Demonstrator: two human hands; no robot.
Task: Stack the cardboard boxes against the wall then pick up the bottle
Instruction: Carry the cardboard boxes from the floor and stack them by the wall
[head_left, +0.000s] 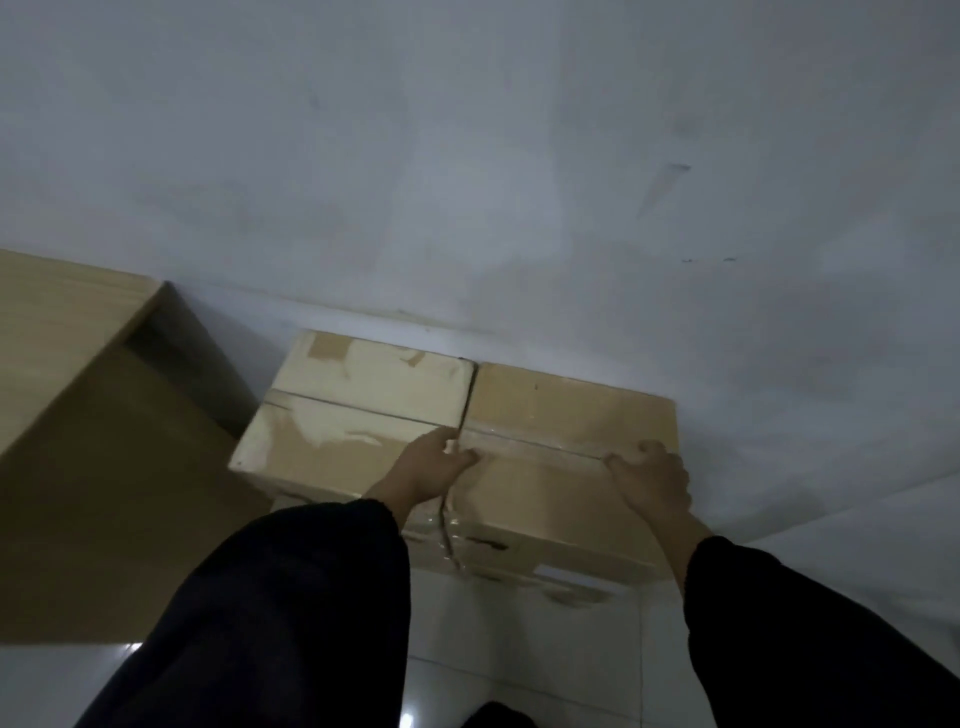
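Left hand (434, 465) and right hand (652, 475), fingers curled, grip opposite edges of a taped-shut brown cardboard box (561, 415), which touches a paler taped box (363, 405) beside the wall (467, 182).

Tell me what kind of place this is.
Probably a plain indoor room or storage corner: a bare white wall, a glossy tiled floor, and taped cardboard boxes side by side by it.

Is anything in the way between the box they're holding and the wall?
No, nothing visible. The left hand and right hand both grip the right box, and nothing shows between its far edge and the wall. The left box sits beside it, not behind it.
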